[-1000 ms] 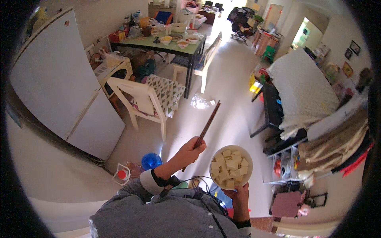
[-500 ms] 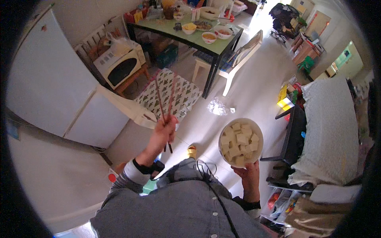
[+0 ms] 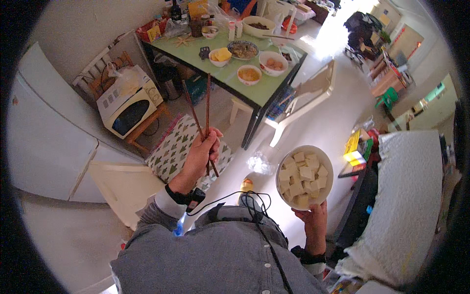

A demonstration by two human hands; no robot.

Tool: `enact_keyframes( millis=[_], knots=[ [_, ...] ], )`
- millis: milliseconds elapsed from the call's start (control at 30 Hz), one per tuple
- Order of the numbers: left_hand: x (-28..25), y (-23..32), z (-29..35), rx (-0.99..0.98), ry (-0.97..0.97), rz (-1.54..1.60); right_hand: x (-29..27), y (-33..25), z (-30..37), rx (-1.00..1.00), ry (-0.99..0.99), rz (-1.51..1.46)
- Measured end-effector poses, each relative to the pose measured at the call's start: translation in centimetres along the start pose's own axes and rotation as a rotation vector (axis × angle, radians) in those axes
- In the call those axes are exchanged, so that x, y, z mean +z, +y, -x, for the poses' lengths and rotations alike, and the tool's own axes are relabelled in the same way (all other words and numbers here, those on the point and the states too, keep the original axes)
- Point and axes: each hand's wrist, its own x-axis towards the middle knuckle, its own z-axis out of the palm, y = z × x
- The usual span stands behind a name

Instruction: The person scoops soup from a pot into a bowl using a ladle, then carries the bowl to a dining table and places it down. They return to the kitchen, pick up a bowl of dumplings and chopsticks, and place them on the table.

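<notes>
My left hand [image 3: 203, 153] is closed around a pair of brown chopsticks [image 3: 207, 105], whose tips point up and away, spread apart. In front of my body on the right, my right hand [image 3: 313, 219] grips the near rim of a pale bowl [image 3: 329, 164]. White tofu cubes [image 3: 307, 173] fill that bowl. Ahead stands a green-topped table [image 3: 226, 69] bearing a bowl of orange-yellow food [image 3: 248, 74], a bowl of round brownish pieces [image 3: 273, 63], a bowl with yellow slices [image 3: 220, 55], a patterned dish [image 3: 243, 49] and a large cream bowl [image 3: 258, 27].
A white chair [image 3: 306, 100] stands at the table's right side. A microwave [image 3: 129, 110] rests on a wooden stool at left, beside a white fridge [image 3: 49, 132]. A tree-patterned cloth [image 3: 171, 152] lies low ahead. Clear plastic [image 3: 260, 162] is on the floor. At right is a white-covered piece of furniture [image 3: 406, 196].
The view has moved forward, so the table and its dishes appear closer. My hands still hold the chopsticks and the bowl of tofu.
</notes>
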Motion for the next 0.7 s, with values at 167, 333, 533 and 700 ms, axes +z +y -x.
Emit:
enact_keyframes(
  millis=[167,333,533,700],
  knots=[
    [1.5,1.9,-6.4,0.039,0.136,0.002,2.0,-5.8,-9.3,-0.023,-0.140,0.052],
    [0.7,4.6,-9.3,0.087,0.234,0.110,6.7,-11.3,-18.2,-0.018,-0.267,0.073],
    [-0.9,8.8,-13.1,0.193,0.269,0.085,13.4,-16.2,-25.5,-0.014,-0.491,0.032],
    [-5.0,9.9,-19.2,0.182,0.251,0.097,20.2,-18.4,-30.0,-0.017,-0.561,0.005]
  ],
)
